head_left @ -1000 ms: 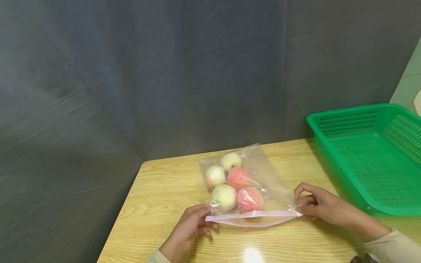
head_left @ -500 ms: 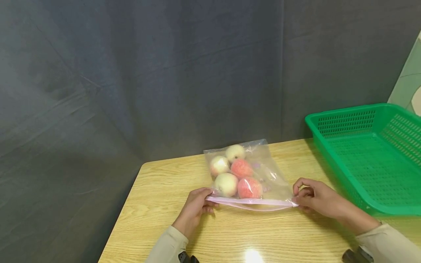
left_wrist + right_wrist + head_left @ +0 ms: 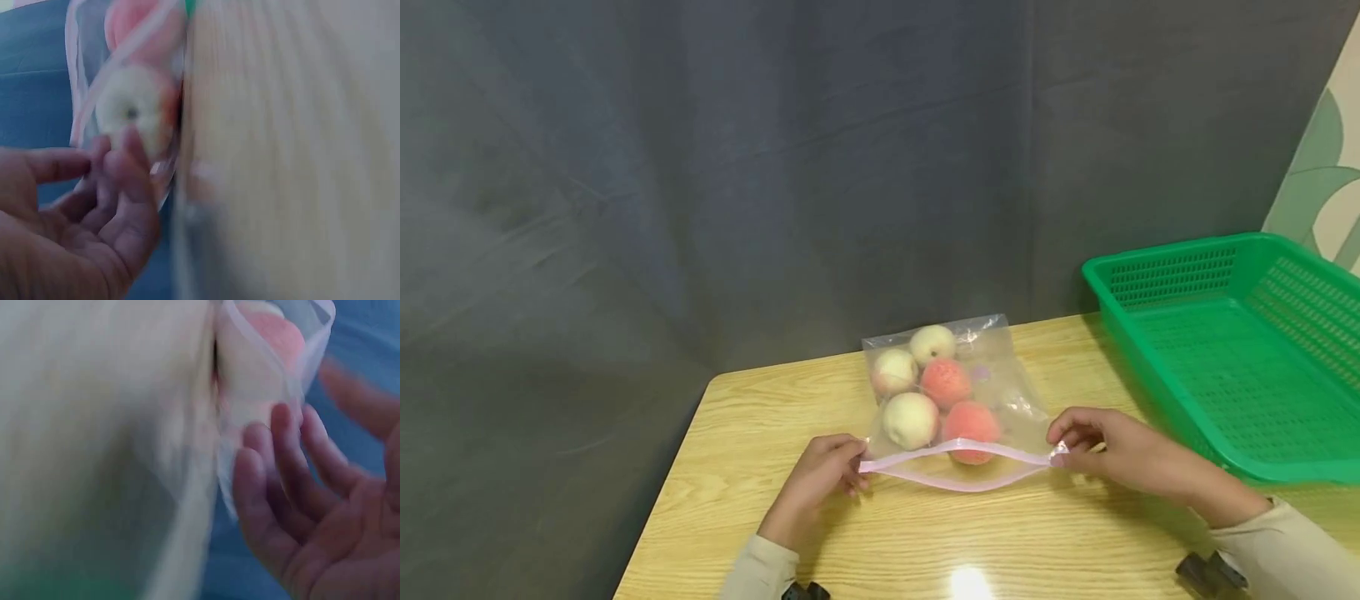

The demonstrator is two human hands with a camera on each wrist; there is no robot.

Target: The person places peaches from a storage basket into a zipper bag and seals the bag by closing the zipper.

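Observation:
A clear zip bag (image 3: 1019, 405) with a pink closure lies on the table, its mouth gaping toward me. Inside are several round fruits, apples or peaches: a pale one (image 3: 911, 421) and a red one (image 3: 972, 425) sit nearest the mouth. My left hand (image 3: 820, 473) pinches the left end of the closure between thumb and fingers. At the right end, my right hand (image 3: 1116, 450) touches the bag's corner; in the right wrist view its thumb (image 3: 359, 394), blurred, stands apart from the loosely bent fingers. Both wrist views are partly blurred.
A green plastic basket (image 3: 1187, 400) stands on the right of the wooden table (image 3: 760, 433), close to my right hand. Dark cloth (image 3: 850, 167) hangs behind the table. A patterned wall (image 3: 1322, 167) shows at the upper right.
The bag first slid away from me, then its mouth opened wider, with the upper lip lifting. Its two ends came slightly closer together. The right thumb and fingers now look more spread.

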